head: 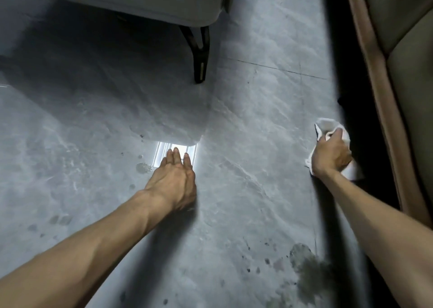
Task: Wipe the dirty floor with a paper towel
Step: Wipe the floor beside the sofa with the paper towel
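Open floor (246, 124) between 2 sofas; left hand (174, 178) flat on it, right hand (331, 151) grips paper towel (324, 126).

No words, numbers, brands or signs are showing clearly enough to read anywhere in the view. A small pale strip (202, 69) is sitting on the dark chair leg (198, 49) in the upper middle of the frame. It may be a label, but it is appearing too small and blurred to make out any writing.
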The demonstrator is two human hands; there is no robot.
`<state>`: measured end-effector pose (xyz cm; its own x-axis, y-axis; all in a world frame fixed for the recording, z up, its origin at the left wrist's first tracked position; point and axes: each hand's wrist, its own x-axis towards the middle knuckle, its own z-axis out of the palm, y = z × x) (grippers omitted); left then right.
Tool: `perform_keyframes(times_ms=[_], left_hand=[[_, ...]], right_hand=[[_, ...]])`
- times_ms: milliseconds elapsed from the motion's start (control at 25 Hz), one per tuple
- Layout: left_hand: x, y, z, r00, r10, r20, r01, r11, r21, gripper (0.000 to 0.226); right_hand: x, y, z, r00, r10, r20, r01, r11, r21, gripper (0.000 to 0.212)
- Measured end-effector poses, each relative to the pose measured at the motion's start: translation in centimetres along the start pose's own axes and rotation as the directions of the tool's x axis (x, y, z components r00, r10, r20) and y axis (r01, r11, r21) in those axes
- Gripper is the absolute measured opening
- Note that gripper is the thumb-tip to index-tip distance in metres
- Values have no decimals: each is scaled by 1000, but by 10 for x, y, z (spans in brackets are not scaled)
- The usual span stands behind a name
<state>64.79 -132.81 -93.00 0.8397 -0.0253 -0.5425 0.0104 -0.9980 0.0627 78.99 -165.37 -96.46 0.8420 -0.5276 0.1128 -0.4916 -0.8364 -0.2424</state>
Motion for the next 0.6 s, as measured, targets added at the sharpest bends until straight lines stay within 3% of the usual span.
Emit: perform_keyframes(times_ms=[40, 80, 160, 200, 280, 320, 360, 400, 440, 480, 520, 560, 600], left_hand=[[0, 1, 0, 1000, -6, -6, 6, 1000, -4, 66], [0, 2, 0, 1000, -13, -8, 13, 1000, -11, 65], [1, 3, 1, 1000, -18, -8, 18, 1000, -20, 64], [2, 3, 1, 1000, -24, -5, 24, 999, -24, 63], [2, 1, 2, 1000, -24, -2, 24, 999, -45, 61], [2, 0, 3, 1000, -23, 2, 23, 998, -63, 60], [2, -1, 2, 1000, -24, 3, 24, 997, -76, 60], [1, -2, 2, 1000, -23, 5, 23, 996, -88, 60], [0, -3, 2, 1000, -18, 8, 19, 995, -103, 60], [-2, -3, 1, 1000, -22, 7, 23, 992, -124, 60], [-3, -3, 0, 1000, -28, 7, 29, 989, -147, 59], [-4, -1, -2, 1000, -25, 4, 25, 984, -178, 58], [-7, -1, -3, 1000, -8, -6, 7, 978, -208, 57]], right_hand=[[-14, 2, -3, 988, 154, -31, -154, 988, -4, 24], [-38, -11, -1, 985, 163, -53, -163, 987, -1, 24], [-95, -50, 14, 995, -100, 2, 99, 992, 72, 23], [-128, -65, 18, 944, -327, 52, 320, 941, 107, 19], [-169, -62, 8, 654, -742, 147, 721, 670, 177, 15], [-163, -42, 4, 535, -821, 199, 799, 568, 196, 18], [-146, -16, -2, 492, -835, 247, 835, 533, 136, 21], [-128, 14, -9, 574, -754, 319, 789, 613, 30, 25], [-110, 45, -15, 743, -591, 315, 641, 763, -80, 29], [-96, 71, -22, 902, -368, 226, 406, 901, -153, 30], [-90, 85, -27, 986, -129, 102, 143, 978, -150, 28], [-95, 84, -27, 997, 76, 5, -75, 993, -91, 23], [-110, 63, -23, 980, 195, -49, -197, 980, -43, 20]])
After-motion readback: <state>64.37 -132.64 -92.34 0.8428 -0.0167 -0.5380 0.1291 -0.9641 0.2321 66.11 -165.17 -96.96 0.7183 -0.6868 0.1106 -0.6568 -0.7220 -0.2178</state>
